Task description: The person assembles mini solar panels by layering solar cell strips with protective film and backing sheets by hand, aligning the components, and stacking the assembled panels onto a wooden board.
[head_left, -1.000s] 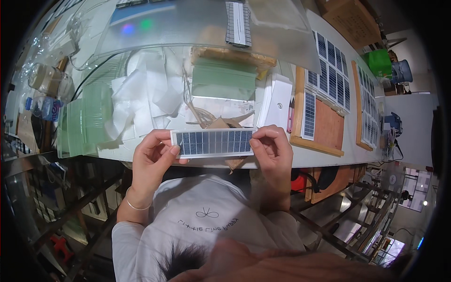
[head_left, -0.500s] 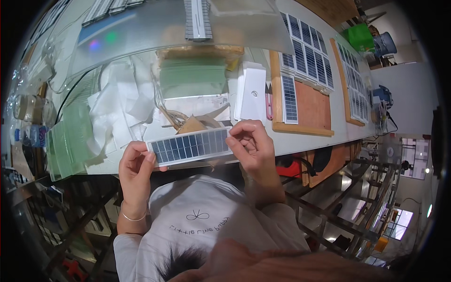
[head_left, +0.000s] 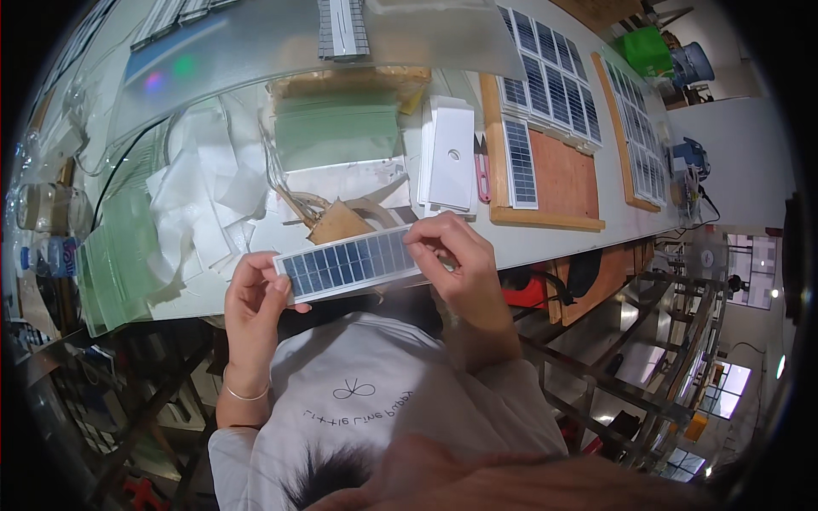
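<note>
Stacks of green sheets lie beyond the held solar panel.

Gridded pale over dark blue on the solar panel; green across stacked sheets; reddish-brown inside the wooden tray.

In the frame's middle, our solar panel spans from our left hand to our right hand; above it sits a stack of plates, loose sheets to its left, cards to its right, and at upper right we see more panels on a tray
</note>
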Demonstrator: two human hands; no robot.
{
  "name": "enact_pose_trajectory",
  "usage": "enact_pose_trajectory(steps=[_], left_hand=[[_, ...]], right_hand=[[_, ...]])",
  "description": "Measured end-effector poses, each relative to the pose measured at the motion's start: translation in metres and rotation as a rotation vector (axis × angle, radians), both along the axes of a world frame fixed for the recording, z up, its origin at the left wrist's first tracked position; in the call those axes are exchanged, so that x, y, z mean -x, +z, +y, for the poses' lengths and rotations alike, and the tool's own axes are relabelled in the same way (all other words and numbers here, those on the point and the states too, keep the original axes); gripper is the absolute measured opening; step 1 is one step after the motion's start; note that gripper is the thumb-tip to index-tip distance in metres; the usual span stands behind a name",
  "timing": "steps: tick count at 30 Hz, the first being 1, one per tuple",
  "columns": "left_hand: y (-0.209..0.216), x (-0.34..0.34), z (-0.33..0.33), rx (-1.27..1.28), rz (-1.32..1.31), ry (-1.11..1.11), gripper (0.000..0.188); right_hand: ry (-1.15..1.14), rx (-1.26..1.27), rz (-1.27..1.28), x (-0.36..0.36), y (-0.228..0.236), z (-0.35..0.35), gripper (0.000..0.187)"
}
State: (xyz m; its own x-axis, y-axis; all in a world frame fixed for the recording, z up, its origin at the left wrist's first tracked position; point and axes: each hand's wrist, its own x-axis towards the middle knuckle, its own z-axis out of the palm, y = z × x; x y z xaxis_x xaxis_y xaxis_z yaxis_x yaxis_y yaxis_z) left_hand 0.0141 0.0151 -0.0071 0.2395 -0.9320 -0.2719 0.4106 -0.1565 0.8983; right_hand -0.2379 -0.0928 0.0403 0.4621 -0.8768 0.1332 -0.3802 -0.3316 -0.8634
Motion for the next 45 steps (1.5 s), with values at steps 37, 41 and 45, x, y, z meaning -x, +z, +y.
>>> enact_pose_trajectory(steps=[37, 41, 45], left_hand=[[0.010, 0.013, -0.020, 0.010, -0.074, -0.059, 0.045], [0.009, 0.012, -0.018, 0.000, -0.074, -0.060, 0.045], [0.010, 0.014, -0.009, 0.186, -0.519, 0.034, 0.040]], right_hand=[[0.004, -0.217, -0.031, 0.015, -0.024, -0.007, 0.019], [0.001, -0.284, -0.069, 0.016, -0.027, -0.005, 0.031], [-0.030, -0.309, -0.354, 0.018, -0.023, 0.000, 0.044]])
